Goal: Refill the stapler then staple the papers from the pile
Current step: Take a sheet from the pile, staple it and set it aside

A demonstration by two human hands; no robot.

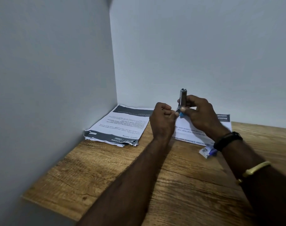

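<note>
While the right hand point(199, 111) grips the stapler point(183, 98) upright above the desk point(139, 176), the left hand point(161, 118) pinches its blue lower end; staples should feed in straight. The paper pile point(119, 126) lies left of the stapler.

Two plain, bare walls of pale grey-blue meet in a vertical corner point(114, 62) behind the table point(106, 176). The left wall point(49, 70) runs along the table's left edge towards the camera, and the back wall point(204, 46) stands along its far edge. The table has a brown wood-grain top with darker streaks. The light is soft and even, dimmer low on the left wall
</note>
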